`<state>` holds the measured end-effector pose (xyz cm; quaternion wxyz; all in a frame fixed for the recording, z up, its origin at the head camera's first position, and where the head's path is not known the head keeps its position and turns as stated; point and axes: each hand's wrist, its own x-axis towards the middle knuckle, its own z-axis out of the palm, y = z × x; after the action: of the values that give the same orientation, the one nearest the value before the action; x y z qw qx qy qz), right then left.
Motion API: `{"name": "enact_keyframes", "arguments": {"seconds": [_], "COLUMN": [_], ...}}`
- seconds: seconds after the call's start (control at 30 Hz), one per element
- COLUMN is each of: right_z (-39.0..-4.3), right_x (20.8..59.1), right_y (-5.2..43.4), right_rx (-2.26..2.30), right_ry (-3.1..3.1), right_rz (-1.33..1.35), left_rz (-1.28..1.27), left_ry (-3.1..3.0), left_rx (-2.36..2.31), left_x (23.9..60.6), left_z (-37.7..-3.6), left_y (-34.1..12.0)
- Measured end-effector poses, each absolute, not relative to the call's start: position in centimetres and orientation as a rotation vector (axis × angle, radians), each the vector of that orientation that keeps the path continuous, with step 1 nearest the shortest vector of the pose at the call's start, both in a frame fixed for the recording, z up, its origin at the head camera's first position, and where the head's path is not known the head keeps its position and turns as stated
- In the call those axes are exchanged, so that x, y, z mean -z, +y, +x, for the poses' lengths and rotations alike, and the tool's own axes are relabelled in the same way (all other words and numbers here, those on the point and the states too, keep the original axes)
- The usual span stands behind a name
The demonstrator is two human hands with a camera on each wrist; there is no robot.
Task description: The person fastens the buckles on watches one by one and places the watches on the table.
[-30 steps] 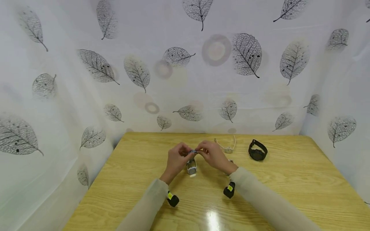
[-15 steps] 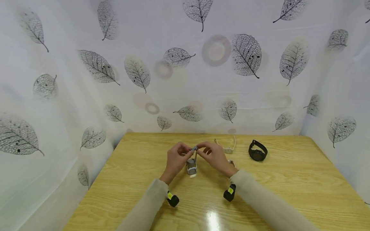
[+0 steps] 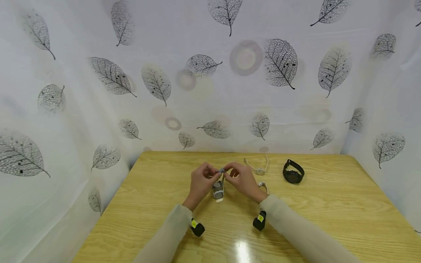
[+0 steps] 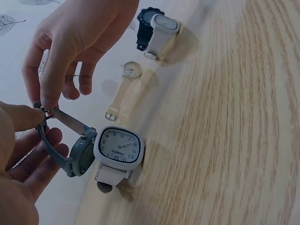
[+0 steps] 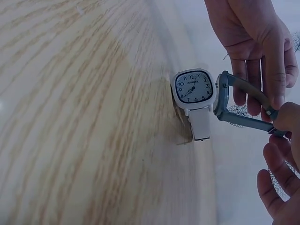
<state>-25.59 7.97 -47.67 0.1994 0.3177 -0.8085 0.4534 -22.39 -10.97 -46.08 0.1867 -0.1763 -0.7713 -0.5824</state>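
Two hands meet over the middle of the surface [image 3: 158, 190]: left hand [image 3: 200, 182] and right hand [image 3: 245, 179] each pinch one strap end of the grey watch [image 4: 80, 152], the ends touching between the fingertips. Its case hangs below the grips, strap loop running down toward the surface, just beside the white square watch [image 4: 118, 150] standing there. Neither hand is nearer; both grips sit at the loop's top.
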Motion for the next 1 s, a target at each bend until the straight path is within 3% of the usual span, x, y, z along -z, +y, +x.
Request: {"name": "enact_keyframes", "arguments": {"seconds": [0.2, 1.0], "right_z": [-25.5, -25.4], "right_x": [48.1, 48.8], "right_y": [7.8, 7.2], "right_rx": [-1.21, -1.17], "right_ry": [-2.237, -2.158], "right_rz": [0.888, 0.815], "left_rz": [-0.495, -0.487], "left_ry": [-2.158, -2.138], "left_rx": [1.651, 1.648], "left_x": [44.6, 44.2], "left_z": [-21.1, -21.4], "left_y": [-10.8, -10.7]}}
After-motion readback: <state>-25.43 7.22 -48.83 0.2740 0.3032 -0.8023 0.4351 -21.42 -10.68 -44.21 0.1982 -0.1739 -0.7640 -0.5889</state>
